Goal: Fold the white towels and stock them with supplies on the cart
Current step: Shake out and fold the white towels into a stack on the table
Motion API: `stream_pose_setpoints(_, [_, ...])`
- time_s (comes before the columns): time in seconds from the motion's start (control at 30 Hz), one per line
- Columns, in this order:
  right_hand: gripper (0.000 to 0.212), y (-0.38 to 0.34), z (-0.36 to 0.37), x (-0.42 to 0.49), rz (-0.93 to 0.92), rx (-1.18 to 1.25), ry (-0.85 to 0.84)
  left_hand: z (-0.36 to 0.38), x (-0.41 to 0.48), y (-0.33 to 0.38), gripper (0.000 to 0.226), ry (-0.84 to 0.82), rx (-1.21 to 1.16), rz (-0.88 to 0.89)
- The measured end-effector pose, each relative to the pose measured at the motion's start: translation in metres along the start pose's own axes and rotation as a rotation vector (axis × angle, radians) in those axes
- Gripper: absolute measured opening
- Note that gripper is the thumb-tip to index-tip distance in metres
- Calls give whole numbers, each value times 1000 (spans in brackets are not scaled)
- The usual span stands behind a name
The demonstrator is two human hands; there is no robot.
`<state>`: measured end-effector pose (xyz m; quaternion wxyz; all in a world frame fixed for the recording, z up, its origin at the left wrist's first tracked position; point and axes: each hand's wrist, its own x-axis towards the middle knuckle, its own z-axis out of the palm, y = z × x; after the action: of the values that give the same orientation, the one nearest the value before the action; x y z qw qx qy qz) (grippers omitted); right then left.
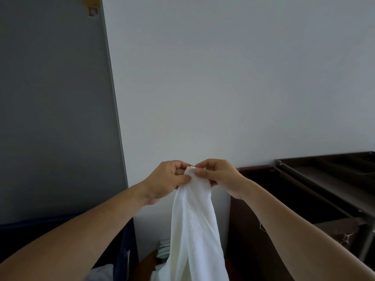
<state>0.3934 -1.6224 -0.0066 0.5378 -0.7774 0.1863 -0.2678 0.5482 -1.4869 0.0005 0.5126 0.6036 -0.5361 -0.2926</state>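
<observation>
A white towel [192, 226] hangs down in front of me, bunched into long folds, its lower end running out of the bottom of the view. My left hand [165, 180] and my right hand [218, 176] meet at its top edge, both pinching the same bunched corner between thumb and curled fingers. The dark cart [316, 191] stands to the right, its upper shelf with metal rails just beyond my right forearm.
A pale wall fills the view ahead, with a grey door or panel [54, 108] to the left. A dark blue fabric bag [121, 250] hangs at the lower left. A few folded pale items [163, 250] lie low behind the towel.
</observation>
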Motion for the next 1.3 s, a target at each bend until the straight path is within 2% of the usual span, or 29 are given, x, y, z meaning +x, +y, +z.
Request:
stream_pose_setpoints(0.07, [28,8,1,-3,29,-3,-80,-8,3,7,23,11,-15,-15])
stream_pose_setpoints(0.17, [51,14,9,-6,75,48,-149,-16,9,23,25,19,5,-29])
stream_pose_setpoints(0.2, [48,8,11,-5,69,68,-132,-18,12,30,24,37,30,-21])
stream_pose_setpoints(0.27, [32,-22,11,3,-4,3,1,-25,20,51,20,121,70,34])
stream_pose_setpoints(0.33, [35,-69,4,19,-163,-159,248,-34,34,83,15,223,66,145])
stream_pose_setpoints(0.4, [32,-117,-3,29,-356,-136,449,-44,51,121,14,328,75,285])
stream_pose_setpoints(0.47, [22,-137,-6,31,-459,-48,458,-56,65,152,14,467,309,391])
stream_pose_setpoints(0.53, [21,-118,-3,24,-338,-99,341,-69,70,159,17,541,546,365])
stream_pose_setpoints(0.6, [25,-92,1,18,-158,-256,242,-77,68,147,19,509,598,275])
stream_pose_setpoints(0.63, [28,-84,1,18,-126,-281,274,-76,66,138,19,484,592,230])
stream_pose_setpoints(0.7, [34,-82,1,20,-189,-199,405,-70,64,124,18,468,493,187])
stream_pose_setpoints(0.77, [40,-86,6,24,-238,-109,472,-62,65,123,17,480,284,185])
stream_pose_setpoints(0.87, [40,-75,13,25,-161,-242,504,-48,67,130,20,426,91,185])
stream_pose_setpoints(1.0, [9,-58,6,23,-105,-477,574,-31,58,118,21,402,336,298])
stream_pose_setpoints(1.1, [13,-46,0,24,-109,-594,527,-30,58,110,21,488,482,409])
stream_pose_setpoints(1.2, [10,-13,-13,24,159,-707,459,-41,61,114,21,607,490,479])
stream_pose_setpoints(1.3, [29,31,-26,20,457,-582,430,-56,66,114,21,655,510,452])
